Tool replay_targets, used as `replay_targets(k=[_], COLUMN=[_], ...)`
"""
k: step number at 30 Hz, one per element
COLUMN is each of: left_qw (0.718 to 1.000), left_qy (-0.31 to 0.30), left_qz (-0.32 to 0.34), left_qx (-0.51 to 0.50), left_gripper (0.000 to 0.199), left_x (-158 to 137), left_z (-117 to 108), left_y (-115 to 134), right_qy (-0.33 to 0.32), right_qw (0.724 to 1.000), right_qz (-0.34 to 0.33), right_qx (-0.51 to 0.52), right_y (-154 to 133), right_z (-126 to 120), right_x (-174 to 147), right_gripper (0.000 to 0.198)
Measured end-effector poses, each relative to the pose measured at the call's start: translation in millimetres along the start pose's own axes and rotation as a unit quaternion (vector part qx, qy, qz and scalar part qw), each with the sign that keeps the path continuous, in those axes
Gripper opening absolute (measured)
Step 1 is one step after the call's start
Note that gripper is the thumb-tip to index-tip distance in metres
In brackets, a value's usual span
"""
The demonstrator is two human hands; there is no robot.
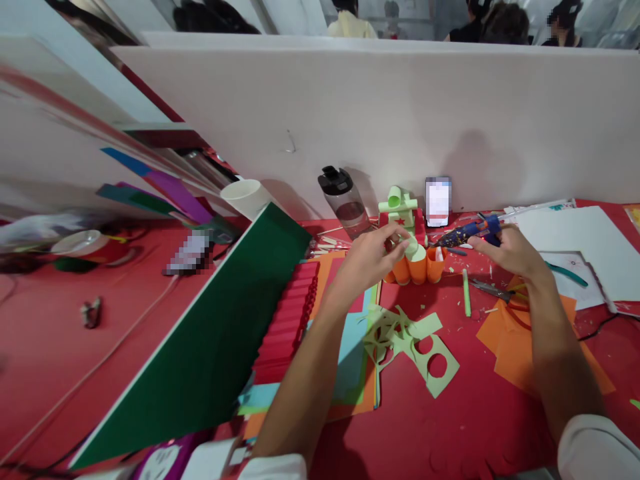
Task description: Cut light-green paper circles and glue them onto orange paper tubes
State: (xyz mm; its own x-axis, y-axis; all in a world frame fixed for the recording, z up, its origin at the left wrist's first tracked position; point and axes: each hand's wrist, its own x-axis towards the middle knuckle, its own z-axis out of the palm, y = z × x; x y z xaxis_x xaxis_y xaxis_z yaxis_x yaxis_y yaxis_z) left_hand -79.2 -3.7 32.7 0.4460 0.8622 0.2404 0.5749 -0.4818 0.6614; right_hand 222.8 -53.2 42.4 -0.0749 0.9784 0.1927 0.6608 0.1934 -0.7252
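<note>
In the head view my right hand (515,253) grips a blue hot glue gun (470,231), its nozzle pointing left toward a group of orange paper tubes (435,265). My left hand (377,253) reaches over the left side of these tubes, thumb and fingers drawn together at a pale green paper disc (414,249). The disc lies at the top of one tube; its far edge is partly hidden by the fingers. Just behind the tubes stands a pale green paper model (400,208) with a red star.
Cut green paper scraps (437,363), a green glue stick (467,293), scissors (493,290) and orange sheets (515,340) lie on the red table. A water bottle (345,200) and phone (439,202) stand by the white partition. A green board (215,340) leans at left beside red corrugated paper (285,320).
</note>
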Motion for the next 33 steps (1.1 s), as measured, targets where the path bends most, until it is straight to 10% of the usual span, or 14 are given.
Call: replay_targets(k=[33], left_qw=[0.999], left_qy=[0.004], left_qz=[0.034], left_qx=[-0.005], left_gripper=[0.013], left_x=[1.0], left_z=[6.6], left_y=[-0.9], right_qy=[0.01], right_qw=[0.998], right_qz=[0.005], right_qx=[-0.064], right_y=[-0.2], right_z=[8.5], right_x=[4.2], right_gripper=[0.042])
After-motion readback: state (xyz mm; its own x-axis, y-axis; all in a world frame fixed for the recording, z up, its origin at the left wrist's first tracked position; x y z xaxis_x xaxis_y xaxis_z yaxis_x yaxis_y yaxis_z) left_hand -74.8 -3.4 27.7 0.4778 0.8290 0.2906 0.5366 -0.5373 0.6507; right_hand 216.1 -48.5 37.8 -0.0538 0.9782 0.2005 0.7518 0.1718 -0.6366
